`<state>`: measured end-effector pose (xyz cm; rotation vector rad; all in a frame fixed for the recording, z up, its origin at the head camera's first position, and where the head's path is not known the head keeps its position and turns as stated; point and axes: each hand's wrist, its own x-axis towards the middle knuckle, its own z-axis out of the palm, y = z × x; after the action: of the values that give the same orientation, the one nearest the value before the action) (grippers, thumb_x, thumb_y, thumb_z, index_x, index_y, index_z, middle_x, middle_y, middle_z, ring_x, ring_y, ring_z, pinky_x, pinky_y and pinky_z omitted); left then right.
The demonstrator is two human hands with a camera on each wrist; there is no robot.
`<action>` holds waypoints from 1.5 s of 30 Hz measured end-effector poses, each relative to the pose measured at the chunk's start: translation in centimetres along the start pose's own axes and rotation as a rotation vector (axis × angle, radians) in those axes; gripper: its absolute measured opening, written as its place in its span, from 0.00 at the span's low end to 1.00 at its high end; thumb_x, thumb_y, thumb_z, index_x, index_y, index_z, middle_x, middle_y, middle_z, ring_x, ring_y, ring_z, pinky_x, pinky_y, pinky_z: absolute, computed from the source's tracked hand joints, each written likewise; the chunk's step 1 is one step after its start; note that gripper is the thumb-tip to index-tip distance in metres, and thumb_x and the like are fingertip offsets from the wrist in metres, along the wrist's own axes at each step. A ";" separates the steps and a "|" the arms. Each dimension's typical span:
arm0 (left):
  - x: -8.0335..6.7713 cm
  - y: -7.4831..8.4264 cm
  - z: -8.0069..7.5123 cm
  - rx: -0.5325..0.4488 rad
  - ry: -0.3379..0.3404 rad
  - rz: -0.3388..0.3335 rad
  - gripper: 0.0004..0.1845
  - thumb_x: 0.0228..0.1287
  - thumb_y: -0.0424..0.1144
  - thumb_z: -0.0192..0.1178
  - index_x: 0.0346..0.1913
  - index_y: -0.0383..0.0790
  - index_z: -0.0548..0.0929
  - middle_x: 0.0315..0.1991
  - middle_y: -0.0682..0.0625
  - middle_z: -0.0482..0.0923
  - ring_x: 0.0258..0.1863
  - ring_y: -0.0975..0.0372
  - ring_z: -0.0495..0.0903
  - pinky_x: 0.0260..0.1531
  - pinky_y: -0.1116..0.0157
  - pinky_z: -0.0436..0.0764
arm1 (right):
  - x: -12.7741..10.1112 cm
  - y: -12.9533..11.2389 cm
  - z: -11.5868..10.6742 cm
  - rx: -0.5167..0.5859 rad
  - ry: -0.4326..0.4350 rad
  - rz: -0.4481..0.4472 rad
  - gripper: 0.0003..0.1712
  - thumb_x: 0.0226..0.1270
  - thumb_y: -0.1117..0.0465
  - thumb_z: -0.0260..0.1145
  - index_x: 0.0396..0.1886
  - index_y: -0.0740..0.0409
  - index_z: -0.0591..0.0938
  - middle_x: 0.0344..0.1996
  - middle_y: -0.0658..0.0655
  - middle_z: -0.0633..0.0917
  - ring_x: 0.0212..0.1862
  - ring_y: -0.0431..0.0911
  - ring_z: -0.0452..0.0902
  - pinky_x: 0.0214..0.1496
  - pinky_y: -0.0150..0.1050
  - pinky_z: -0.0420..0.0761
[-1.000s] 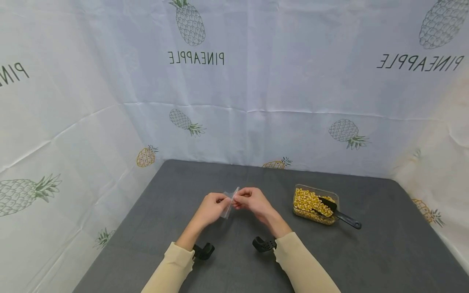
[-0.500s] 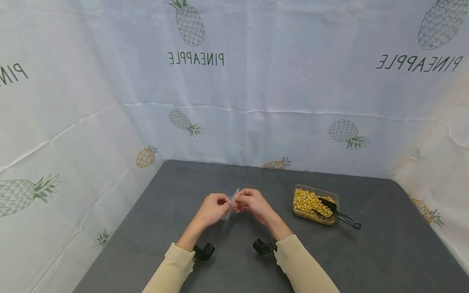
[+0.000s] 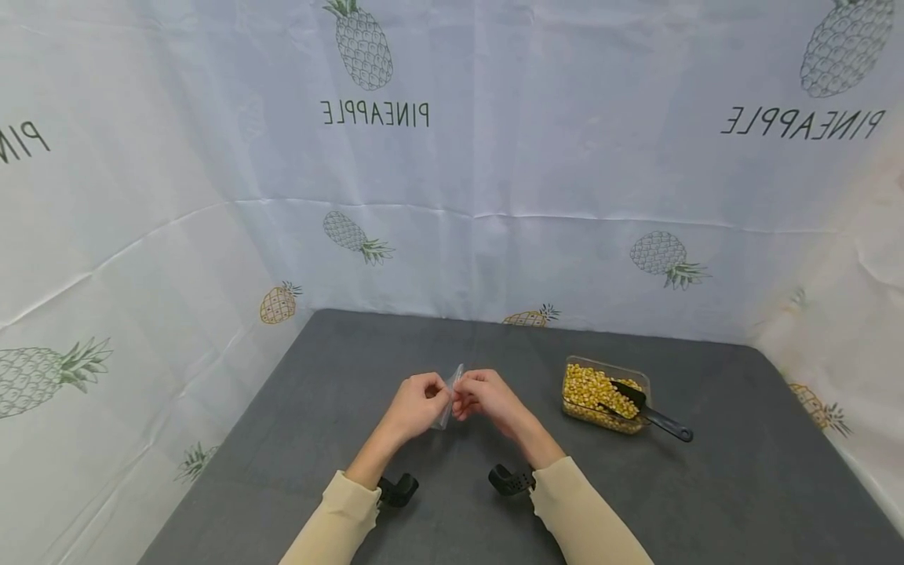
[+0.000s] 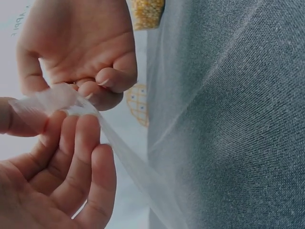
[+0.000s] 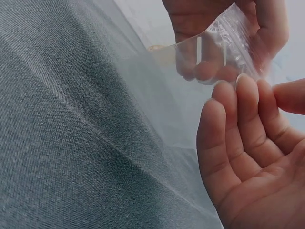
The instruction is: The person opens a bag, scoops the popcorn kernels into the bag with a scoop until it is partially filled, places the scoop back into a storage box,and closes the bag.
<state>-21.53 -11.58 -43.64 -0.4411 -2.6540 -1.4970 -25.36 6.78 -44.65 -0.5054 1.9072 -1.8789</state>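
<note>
A small clear zip-lock bag [image 3: 442, 419] is held up off the table between both hands. My left hand [image 3: 417, 405] pinches its mouth with thumb and fingertips, and the right hand [image 3: 490, 399] does so at the other side. Seen from the right wrist, the bag's ribbed zip strip [image 5: 234, 37] runs down to the right thumb and index finger. In the left wrist view the bag's thin film [image 4: 138, 167] hangs past the left fingers. No contents show inside it. Whether the zip is parted is hidden by the fingers.
To the right stands a clear rectangular container [image 3: 607, 424] of yellow corn kernels [image 3: 592, 386]. A black scoop [image 3: 667, 424] rests in it, its handle sticking out over the rim. A pineapple-print cloth [image 3: 452, 157] surrounds the dark grey table [image 3: 339, 353].
The left hand has shifted slightly right, closer to the right hand. The bag shows less of its face in the head view. The container and scoop have stayed put.
</note>
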 end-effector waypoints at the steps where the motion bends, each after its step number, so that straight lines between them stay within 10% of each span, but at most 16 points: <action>1: 0.0 0.0 0.0 -0.009 -0.009 -0.002 0.09 0.70 0.33 0.54 0.32 0.39 0.82 0.23 0.54 0.76 0.20 0.64 0.71 0.22 0.65 0.71 | 0.0 0.1 0.0 0.001 -0.004 -0.002 0.15 0.77 0.61 0.56 0.31 0.64 0.81 0.23 0.55 0.83 0.28 0.47 0.82 0.41 0.51 0.84; 15: 0.4 0.6 0.4 -0.201 -0.112 0.019 0.14 0.73 0.30 0.47 0.27 0.32 0.75 0.26 0.42 0.75 0.26 0.48 0.75 0.31 0.55 0.78 | -0.5 -0.1 -0.3 0.134 -0.090 -0.034 0.15 0.76 0.62 0.52 0.27 0.58 0.77 0.20 0.52 0.79 0.25 0.43 0.78 0.33 0.39 0.79; 25: 0.4 2.3 0.7 -0.206 -0.097 0.106 0.18 0.75 0.25 0.44 0.24 0.27 0.74 0.22 0.35 0.74 0.20 0.65 0.69 0.26 0.66 0.72 | -1.3 -0.6 -0.7 0.184 -0.109 -0.067 0.16 0.76 0.63 0.50 0.25 0.56 0.76 0.19 0.51 0.78 0.25 0.43 0.76 0.34 0.39 0.79; 45: 2.1 2.2 3.0 -0.278 0.008 0.207 0.19 0.74 0.29 0.47 0.21 0.29 0.74 0.20 0.34 0.73 0.18 0.61 0.70 0.23 0.60 0.74 | -2.2 -1.1 -2.3 0.217 -0.014 -0.143 0.17 0.75 0.64 0.50 0.22 0.56 0.73 0.18 0.49 0.75 0.23 0.43 0.74 0.31 0.37 0.78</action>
<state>-22.68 -7.55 -42.97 -0.7004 -2.3146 -1.7962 -24.72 9.85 -43.46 -0.5958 1.6707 -2.1366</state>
